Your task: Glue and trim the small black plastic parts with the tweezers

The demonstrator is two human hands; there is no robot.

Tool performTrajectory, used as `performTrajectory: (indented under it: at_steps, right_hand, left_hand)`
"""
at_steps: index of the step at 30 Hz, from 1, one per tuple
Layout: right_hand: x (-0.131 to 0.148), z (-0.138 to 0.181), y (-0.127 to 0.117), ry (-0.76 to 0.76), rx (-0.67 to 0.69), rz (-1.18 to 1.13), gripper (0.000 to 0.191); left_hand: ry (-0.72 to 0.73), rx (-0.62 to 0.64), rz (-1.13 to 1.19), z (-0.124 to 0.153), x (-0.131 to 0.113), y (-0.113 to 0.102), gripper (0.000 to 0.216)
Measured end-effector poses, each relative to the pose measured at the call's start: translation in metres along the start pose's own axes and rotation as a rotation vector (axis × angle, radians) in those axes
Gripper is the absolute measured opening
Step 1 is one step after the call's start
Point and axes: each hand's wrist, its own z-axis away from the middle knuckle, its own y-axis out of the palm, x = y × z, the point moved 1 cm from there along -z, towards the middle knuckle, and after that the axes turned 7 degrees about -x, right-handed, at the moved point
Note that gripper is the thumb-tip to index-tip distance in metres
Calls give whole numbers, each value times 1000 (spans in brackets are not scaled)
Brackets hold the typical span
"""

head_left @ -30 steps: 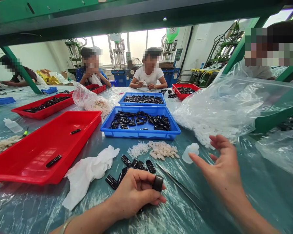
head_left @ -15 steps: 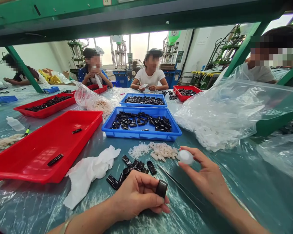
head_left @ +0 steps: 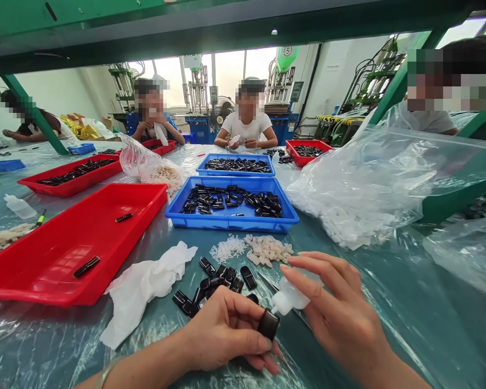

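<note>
My left hand is closed on a small black plastic part, held between thumb and fingers just above the table. My right hand grips a small white squeeze bottle, tilted so its nozzle points down at the black part and nearly touches it. Behind my left hand lies a cluster of several black parts. A crumpled white cloth lies to the left of them. Two little heaps of white pieces sit in front of the near blue tray.
A big red tray with two black parts stands at the left. A second blue tray and more red trays lie farther back. Clear bags of white pieces fill the right. Other people sit across the plastic-covered table.
My right hand reached the white bottle on the table, picked it up, and brought it down and left to the black part in my left hand.
</note>
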Motion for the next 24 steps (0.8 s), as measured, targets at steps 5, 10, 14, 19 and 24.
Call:
performTrajectory:
  at_steps: [5, 10, 14, 19, 24]
  right_hand:
    - [3, -4, -2, -13, -18, 6, 35]
    - [5, -6, -3, -32, -9, 43, 36]
    - [3, -3, -4, -44, 20, 69, 37]
    - [1, 0, -4, -61, 47, 97, 36]
    - [2, 0, -4, -61, 22, 81, 36]
  left_hand:
    - [-11, 0, -16, 1, -1, 0, 16]
    - [-25, 3, -20, 2, -1, 0, 15]
    - [-33, 3, -35, 2, 0, 0, 16]
    - [-31, -3, -57, 2, -1, 1, 15]
    - [-33, 2, -45, 2, -1, 1, 16]
